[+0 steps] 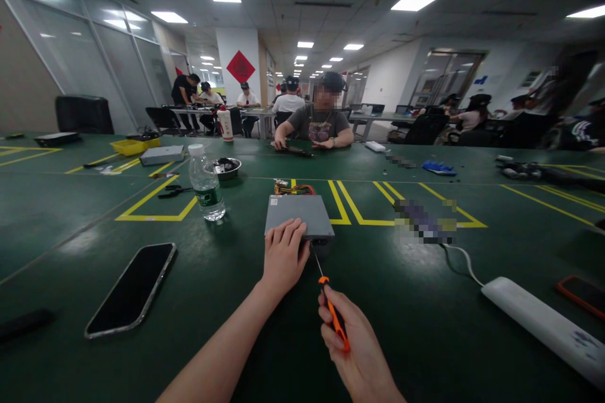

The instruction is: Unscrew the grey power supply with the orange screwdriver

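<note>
A grey computer power supply lies on the green table, with its bundle of coloured cables at the far side. My left hand grips its near left corner, fingers over the top and thumb at the front face. In my right hand is a screwdriver with an orange and black handle, fingers wrapped round it. Its thin shaft points up and away to the front face of the power supply, near the left thumb. Whether the tip sits in a screw is too small to tell.
Left of the power supply stand a water bottle, a metal bowl and black pliers. A phone lies nearer. To the right is a white power strip. Across the table a person sits working.
</note>
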The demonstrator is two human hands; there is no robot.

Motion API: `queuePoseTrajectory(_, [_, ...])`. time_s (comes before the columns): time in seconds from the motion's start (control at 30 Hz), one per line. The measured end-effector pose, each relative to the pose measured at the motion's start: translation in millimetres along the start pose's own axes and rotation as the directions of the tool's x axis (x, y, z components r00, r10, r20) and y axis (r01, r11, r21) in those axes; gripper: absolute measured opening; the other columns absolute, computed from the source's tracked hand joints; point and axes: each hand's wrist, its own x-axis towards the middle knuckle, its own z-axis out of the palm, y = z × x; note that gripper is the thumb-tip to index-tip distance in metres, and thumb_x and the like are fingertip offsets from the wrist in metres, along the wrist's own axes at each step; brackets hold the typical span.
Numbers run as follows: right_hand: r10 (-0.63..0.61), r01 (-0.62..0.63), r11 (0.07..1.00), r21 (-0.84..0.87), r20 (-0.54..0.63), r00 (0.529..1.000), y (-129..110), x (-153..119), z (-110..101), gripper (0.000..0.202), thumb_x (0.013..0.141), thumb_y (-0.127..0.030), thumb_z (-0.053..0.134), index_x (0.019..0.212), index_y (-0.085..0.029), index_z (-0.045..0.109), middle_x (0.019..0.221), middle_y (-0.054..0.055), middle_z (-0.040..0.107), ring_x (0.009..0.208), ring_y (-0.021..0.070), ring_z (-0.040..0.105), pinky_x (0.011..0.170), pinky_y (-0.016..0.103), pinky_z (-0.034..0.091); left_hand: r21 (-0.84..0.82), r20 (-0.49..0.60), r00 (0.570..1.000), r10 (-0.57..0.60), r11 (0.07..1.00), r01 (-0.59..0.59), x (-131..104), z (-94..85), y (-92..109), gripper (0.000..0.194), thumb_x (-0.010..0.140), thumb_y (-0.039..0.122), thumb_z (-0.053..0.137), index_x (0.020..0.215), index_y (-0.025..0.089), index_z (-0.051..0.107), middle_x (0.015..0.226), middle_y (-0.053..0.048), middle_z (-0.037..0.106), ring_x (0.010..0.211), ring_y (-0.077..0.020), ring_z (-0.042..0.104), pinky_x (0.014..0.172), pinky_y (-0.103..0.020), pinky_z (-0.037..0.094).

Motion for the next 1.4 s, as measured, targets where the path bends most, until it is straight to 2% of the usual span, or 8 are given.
queuePoseTrajectory(0.1, [0.050,-0.049,0.998,0.027,-0.010,0.999,-1,3,-1,0.014,0.082,-0.025,0.060,0.079,-0.011,0.058,0.067,0.002,0.057,0.040,0.0009,0.041,0.029,0.009,0.022,0.000,0.011,1.000,-0.007,1.000,0.007,0,0.5,0,0.031,0.084,0.026,0.050,0.114,0.023,0.052,0.121,-0.004,0.058,0.115,-0.0210,0.047,0.095,-0.039,0.031])
queuePoseTrajectory(0.23, [0.090,-0.088,0.995,0.056,-0.031,0.995,2,8,0,0.025,0.091,-0.026,0.043,0.080,-0.009,0.059,0.067,0.004,0.057,0.041,0.0013,0.042,0.029,0.009,0.022,-0.007,0.019,1.000,-0.010,1.000,0.010,0,0.9,0,0.030,0.084,0.027,0.049,0.114,0.023,0.052,0.121,-0.004,0.058,0.115,-0.0210,0.046,0.095,-0.039,0.030])
queuePoseTrajectory(0.37, [0.026,-0.025,0.999,0.048,-0.030,0.999,6,7,0,0.018,0.082,-0.029,0.060,0.078,-0.012,0.059,0.066,0.003,0.057,0.042,0.0024,0.043,0.029,0.009,0.023,0.010,0.016,1.000,-0.005,1.000,0.005,0,0.9,0,0.029,0.084,0.026,0.049,0.113,0.023,0.052,0.121,-0.004,0.058,0.115,-0.0214,0.046,0.094,-0.040,0.030])
queuePoseTrajectory(0.5, [-0.042,0.043,0.998,0.036,-0.024,0.999,6,4,-5,0.020,0.065,-0.019,0.075,0.076,-0.013,0.059,0.064,0.000,0.056,0.049,0.0044,0.049,0.032,0.009,0.028,-0.011,0.025,1.000,-0.006,1.000,0.006,-1,0.4,0,0.030,0.085,0.026,0.048,0.114,0.023,0.051,0.122,-0.005,0.057,0.116,-0.0223,0.046,0.095,-0.041,0.030])
queuePoseTrajectory(0.67, [0.057,-0.058,0.994,0.096,0.013,0.998,4,4,-6,0.012,0.077,-0.021,0.064,0.081,-0.010,0.061,0.071,0.005,0.059,0.046,0.0036,0.048,0.031,0.008,0.026,-0.014,0.024,1.000,-0.004,1.000,0.004,0,0.1,0,0.030,0.085,0.026,0.047,0.115,0.023,0.051,0.122,-0.006,0.057,0.116,-0.0223,0.045,0.095,-0.041,0.030])
queuePoseTrajectory(0.87, [0.133,-0.147,0.973,0.179,0.088,0.987,3,4,0,0.021,0.088,-0.022,0.046,0.076,-0.010,0.059,0.065,0.003,0.056,0.034,-0.0011,0.029,0.027,0.009,0.019,-0.008,0.022,1.000,-0.003,1.000,0.003,-1,0.0,0,0.030,0.085,0.026,0.048,0.114,0.023,0.051,0.122,-0.005,0.057,0.116,-0.0220,0.046,0.095,-0.041,0.030])
queuePoseTrajectory(1.27, [0.059,-0.074,0.980,0.186,0.087,0.994,-11,-3,-24,0.017,0.077,-0.025,0.061,0.081,-0.009,0.061,0.062,0.000,0.054,0.033,-0.0015,0.026,0.027,0.009,0.018,-0.021,0.008,1.000,0.009,1.000,-0.009,0,-0.4,0,0.031,0.084,0.025,0.049,0.115,0.023,0.052,0.119,-0.007,0.058,0.114,-0.0238,0.047,0.094,-0.042,0.031])
queuePoseTrajectory(1.4, [0.042,-0.054,0.984,0.168,0.074,0.996,-14,0,-28,0.017,0.079,-0.025,0.059,0.080,-0.009,0.061,0.060,0.000,0.053,0.033,-0.0016,0.027,0.027,0.009,0.018,-0.010,0.011,1.000,0.010,1.000,-0.010,0,-0.6,0,0.030,0.085,0.026,0.048,0.115,0.023,0.052,0.120,-0.006,0.058,0.115,-0.0227,0.047,0.095,-0.041,0.030])
